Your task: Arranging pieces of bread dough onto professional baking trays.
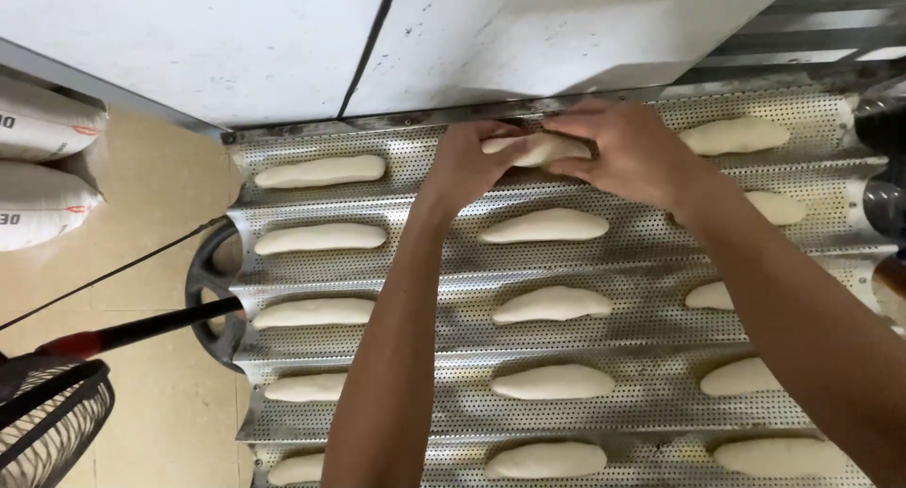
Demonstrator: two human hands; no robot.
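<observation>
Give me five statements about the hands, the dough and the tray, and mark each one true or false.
1. Both hands, left hand and right hand, hold one dough piece. True.
2. That piece is over the tray's nearest row. False: it is at the far row, by the white wall panel.
3. The tray is perforated metal with grooves. True.
4. The dough pieces are round balls. False: they are long and loaf-shaped.
5. White sacks lie on the floor to the left. True.
</observation>
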